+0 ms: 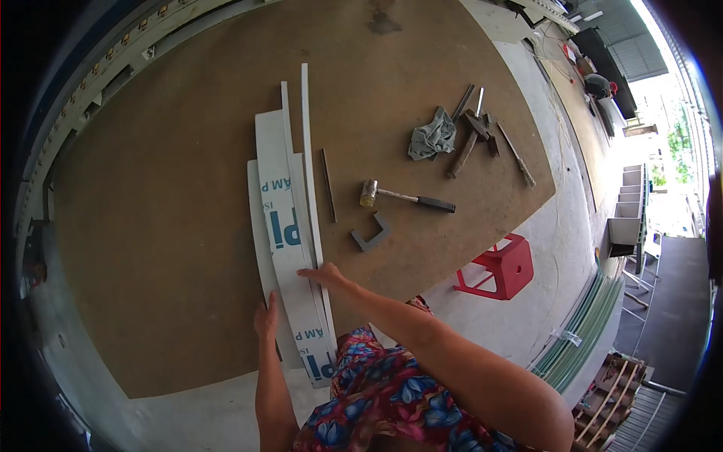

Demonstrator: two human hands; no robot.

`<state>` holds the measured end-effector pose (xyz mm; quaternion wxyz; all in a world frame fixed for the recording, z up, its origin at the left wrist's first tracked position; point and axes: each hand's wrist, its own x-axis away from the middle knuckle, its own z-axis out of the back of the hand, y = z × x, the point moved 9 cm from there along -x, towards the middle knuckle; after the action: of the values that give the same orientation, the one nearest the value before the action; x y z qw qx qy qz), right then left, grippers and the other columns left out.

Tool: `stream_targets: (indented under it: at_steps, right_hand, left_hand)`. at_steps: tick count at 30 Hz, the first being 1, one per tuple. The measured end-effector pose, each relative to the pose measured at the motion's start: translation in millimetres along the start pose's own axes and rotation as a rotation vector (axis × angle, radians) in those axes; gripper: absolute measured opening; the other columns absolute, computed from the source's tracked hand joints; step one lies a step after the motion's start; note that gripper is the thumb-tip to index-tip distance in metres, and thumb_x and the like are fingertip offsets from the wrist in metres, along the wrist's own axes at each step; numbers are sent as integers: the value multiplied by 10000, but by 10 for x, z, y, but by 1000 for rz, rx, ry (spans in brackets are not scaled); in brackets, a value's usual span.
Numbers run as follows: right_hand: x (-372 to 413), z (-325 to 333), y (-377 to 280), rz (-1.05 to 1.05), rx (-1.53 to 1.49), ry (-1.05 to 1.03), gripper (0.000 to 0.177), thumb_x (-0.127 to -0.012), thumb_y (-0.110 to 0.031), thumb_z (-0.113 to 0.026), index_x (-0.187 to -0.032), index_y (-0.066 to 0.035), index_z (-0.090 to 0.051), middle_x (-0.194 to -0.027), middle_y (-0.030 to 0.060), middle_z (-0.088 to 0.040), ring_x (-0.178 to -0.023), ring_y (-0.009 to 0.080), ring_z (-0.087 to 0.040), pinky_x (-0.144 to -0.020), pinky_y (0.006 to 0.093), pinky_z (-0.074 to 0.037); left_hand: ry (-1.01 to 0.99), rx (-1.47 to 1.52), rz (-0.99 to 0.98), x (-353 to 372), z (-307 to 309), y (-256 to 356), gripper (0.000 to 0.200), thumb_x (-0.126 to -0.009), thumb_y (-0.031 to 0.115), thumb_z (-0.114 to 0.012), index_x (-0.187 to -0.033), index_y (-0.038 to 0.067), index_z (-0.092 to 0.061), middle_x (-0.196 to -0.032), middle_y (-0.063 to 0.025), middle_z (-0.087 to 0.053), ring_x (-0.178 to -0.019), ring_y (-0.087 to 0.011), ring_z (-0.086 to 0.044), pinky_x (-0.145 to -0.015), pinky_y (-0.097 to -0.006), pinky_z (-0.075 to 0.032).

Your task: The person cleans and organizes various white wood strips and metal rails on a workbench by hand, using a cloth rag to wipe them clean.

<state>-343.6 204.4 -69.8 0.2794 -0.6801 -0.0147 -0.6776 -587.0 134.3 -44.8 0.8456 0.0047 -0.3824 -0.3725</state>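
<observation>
Strips, long and white, lie stacked lengthwise on the brown tabletop [166, 226]; these white strips [290, 218] run away from the person, and their near ends jut past the tabletop's edge. The left hand [265, 316] is laid flat against the stack's left edge, its grip open, fingers together and closed round nothing. The right hand [324, 275] lies on top near the right edge, its grip likewise open, fingers stretched out flat on the surface rather than curled about it. To my eye the pieces are light and thin for their length, so I'd expect them to bow and whip at the far end if lifted from one end only. The printed film on top looks slick, and the stacked pieces would likely slide over one another. The long edges, with the two hands set well apart, seem the sound place to take hold. On the film, large blue letters read "PI", with smaller scraps like "AM P" and "IS" beside them; the rest is cut off. Just beside the stack lies a thin dark rod [327, 184], then a grey bracket [373, 233], a mallet [399, 197] and a crumpled rag [433, 135].
</observation>
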Motion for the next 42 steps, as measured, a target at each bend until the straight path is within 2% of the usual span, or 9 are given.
stream_targets:
  at_steps: [4,8,13,20,26,29,35,38,42]
  right_hand:
    - [87,-19,-17,95,40,200,773,-535,-609,-733,-877,68,-583,-894,194,-615,-762,255,-634,-603,332,-508]
    - [155,-165,112,65,-166,49,765,-553,-606,-728,-850,85,-590,-847,192,-617,-732,261,-634,-593,329,-509]
    - [477,-178,96,115,-264,6,771,-559,-647,-702,-812,73,-590,-720,133,-604,-637,222,-621,-542,325,-505]
    - [964,-202,154,145,-496,-178,882,-558,-617,-727,-1041,83,-495,-965,193,-570,-837,265,-611,-643,334,-518]
    - [1277,3,352,87,-616,-5,682,-594,-524,-746,-957,34,-598,-891,151,-613,-777,245,-622,-632,351,-519]
    - [1273,52,527,116,-730,3,658,-596,-505,-747,-970,20,-617,-885,134,-628,-755,243,-627,-634,345,-515]
    - [1284,185,962,140,-802,81,709,-598,-511,-748,-998,56,-602,-926,158,-628,-801,249,-628,-681,334,-506]
    - [1845,510,1024,244,-956,82,696,-609,-499,-750,-1002,57,-601,-935,158,-627,-796,248,-626,-681,332,-504]
    - [2211,720,1340,244,-1016,151,654,-635,-435,-758,-1053,36,-582,-960,149,-617,-846,238,-617,-704,334,-505]
  left_hand:
    - [53,222,-98,222,246,187,702,-787,587,-504,-945,-93,-580,-923,-264,-591,-851,-373,-576,-759,-415,-439]
    - [276,432,-205,504,391,321,545,-816,441,-570,-897,-98,-580,-870,-243,-598,-768,-299,-582,-689,-387,-444]
    - [319,400,-150,630,381,204,476,-830,372,-570,-874,-102,-586,-821,-217,-608,-727,-269,-585,-668,-380,-446]
    - [413,313,-258,893,472,256,463,-823,360,-576,-853,-102,-588,-766,-205,-604,-669,-279,-580,-635,-375,-446]
    - [343,281,-368,1231,629,691,459,-818,361,-576,-829,-98,-580,-762,-221,-591,-686,-312,-573,-643,-396,-434]
    - [513,12,-465,1325,624,780,458,-821,364,-566,-835,-94,-577,-763,-236,-587,-680,-339,-567,-640,-401,-433]
    - [222,20,-583,1637,519,1290,453,-820,370,-554,-801,-82,-559,-754,-246,-581,-678,-370,-564,-611,-431,-427]
    - [381,-1,-714,1844,417,1463,443,-814,364,-565,-749,-73,-537,-707,-230,-566,-627,-352,-539,-580,-427,-413]
    - [259,-22,-850,2220,297,1773,429,-803,349,-573,-691,-61,-508,-648,-211,-539,-582,-346,-506,-564,-426,-398]
